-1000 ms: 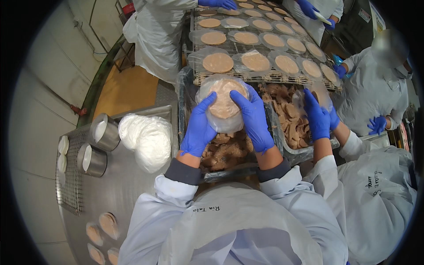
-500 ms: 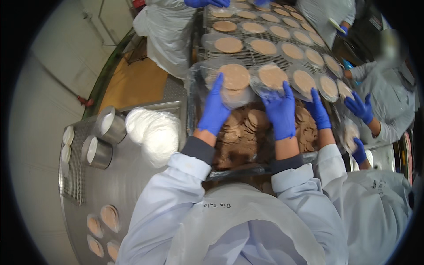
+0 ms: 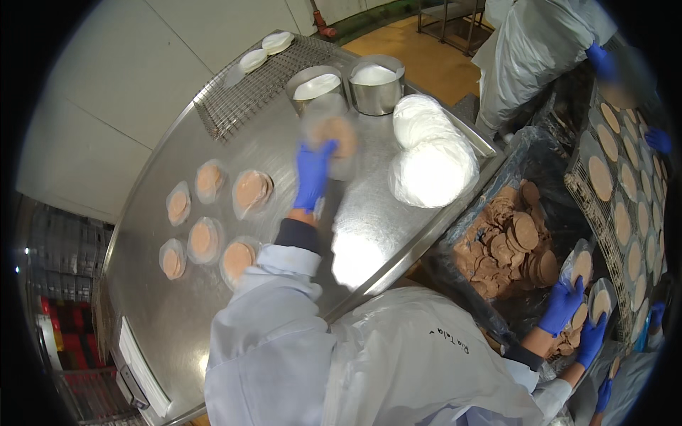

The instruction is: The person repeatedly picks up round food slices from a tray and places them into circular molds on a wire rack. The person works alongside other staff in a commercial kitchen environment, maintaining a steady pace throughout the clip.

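My left hand [image 3: 312,174], in a blue glove, holds a round brown patty in a clear bag [image 3: 334,135], blurred, above the steel table [image 3: 398,206]. Several bagged patties [image 3: 250,190] lie in rows on the table to its left. My right hand [image 3: 561,305], also gloved, reaches back to the right and grips another bagged patty [image 3: 581,264] at the edge of a lined bin of loose brown patties [image 3: 508,245].
Two round metal tins [image 3: 375,84] and a stack of white bags [image 3: 433,160] stand at the table's far side, next to a wire rack [image 3: 234,106]. A mesh tray of patties [image 3: 625,206] runs along the right. Co-workers' gloved hands [image 3: 591,341] work beside mine.
My view has swung left from the bin to the steel table. My left hand has carried a bagged patty over the table, while my right hand stayed at the bin.
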{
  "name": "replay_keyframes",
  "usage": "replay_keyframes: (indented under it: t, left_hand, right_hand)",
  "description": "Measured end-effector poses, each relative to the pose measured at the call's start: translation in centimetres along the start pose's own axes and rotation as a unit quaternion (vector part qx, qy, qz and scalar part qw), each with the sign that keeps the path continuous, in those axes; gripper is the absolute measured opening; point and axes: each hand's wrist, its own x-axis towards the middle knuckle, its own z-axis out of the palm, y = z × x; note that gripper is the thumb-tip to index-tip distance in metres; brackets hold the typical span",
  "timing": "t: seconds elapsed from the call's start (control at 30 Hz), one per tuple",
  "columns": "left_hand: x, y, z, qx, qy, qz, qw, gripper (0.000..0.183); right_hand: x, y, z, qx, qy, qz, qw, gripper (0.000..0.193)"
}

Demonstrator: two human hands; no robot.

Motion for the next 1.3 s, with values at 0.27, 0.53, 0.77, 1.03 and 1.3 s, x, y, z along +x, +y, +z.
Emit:
replay_keyframes:
  t: [0.27,0.53,0.77,1.03,1.3]
  left_hand:
    - [3.0,-3.8,-4.9,0.379,0.014,0.131,0.916,0.04]
    - [-5.0,2.3,23.4,-0.206,-0.342,0.019,0.917,0.037]
    - [-14.3,8.9,31.8,-0.454,-0.511,-0.317,0.658,0.048]
    - [-16.6,7.1,28.8,-0.397,-0.492,-0.361,0.685,0.044]
    - [-14.3,7.5,25.4,-0.422,-0.496,-0.345,0.676,0.046]
  right_hand:
    - [-5.9,5.9,9.4,-0.046,-0.109,0.071,0.99,0.033]
    - [-6.3,6.0,9.6,-0.042,-0.134,0.051,0.989,0.038]
    - [-5.6,1.0,11.4,0.092,-0.079,0.035,0.992,0.053]
    - [-8.2,-2.6,10.4,0.059,-0.091,-0.093,0.99,0.041]
    - [-4.1,-4.1,15.1,0.021,-0.158,-0.272,0.949,0.041]
